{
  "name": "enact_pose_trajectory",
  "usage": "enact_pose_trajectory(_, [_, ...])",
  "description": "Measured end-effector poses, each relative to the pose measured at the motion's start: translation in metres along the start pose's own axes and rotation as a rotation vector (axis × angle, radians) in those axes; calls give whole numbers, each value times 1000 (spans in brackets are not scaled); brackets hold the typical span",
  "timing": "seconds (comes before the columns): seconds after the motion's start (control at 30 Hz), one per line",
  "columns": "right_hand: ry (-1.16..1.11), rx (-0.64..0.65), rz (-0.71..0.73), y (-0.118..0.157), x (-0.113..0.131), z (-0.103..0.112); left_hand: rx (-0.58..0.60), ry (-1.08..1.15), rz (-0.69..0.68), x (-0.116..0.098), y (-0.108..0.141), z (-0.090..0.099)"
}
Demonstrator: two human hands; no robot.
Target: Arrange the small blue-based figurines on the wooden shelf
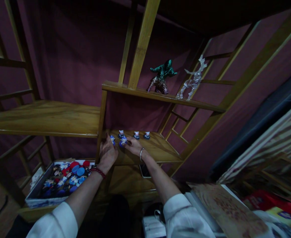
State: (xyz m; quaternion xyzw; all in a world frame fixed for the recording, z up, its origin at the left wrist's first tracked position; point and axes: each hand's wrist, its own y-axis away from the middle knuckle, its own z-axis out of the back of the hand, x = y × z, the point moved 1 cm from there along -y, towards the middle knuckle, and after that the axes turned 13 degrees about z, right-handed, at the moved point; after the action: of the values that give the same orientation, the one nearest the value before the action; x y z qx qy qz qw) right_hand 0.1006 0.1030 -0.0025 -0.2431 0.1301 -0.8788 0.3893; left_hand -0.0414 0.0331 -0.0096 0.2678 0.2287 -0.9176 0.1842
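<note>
On wooden shelf (159, 147) — small blue-and-white figurines (123, 141): one pinched by right fingers (131, 141), another beside left fingers (108, 140) — grip unclear.

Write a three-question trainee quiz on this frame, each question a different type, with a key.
1. True or false: the right hand is touching a blue figure.
2. How many back-row figures stand behind it on the lower shelf?
3. Fill in: to the right of the green statue stands a clear ___.

Key: 1. True. 2. Three. 3. Deer.
</note>
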Motion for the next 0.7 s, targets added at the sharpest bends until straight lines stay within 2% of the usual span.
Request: enact_pose_trajectory(0.7, [3, 37, 27, -3, 0, 1, 15, 23, 11, -3, 0, 4])
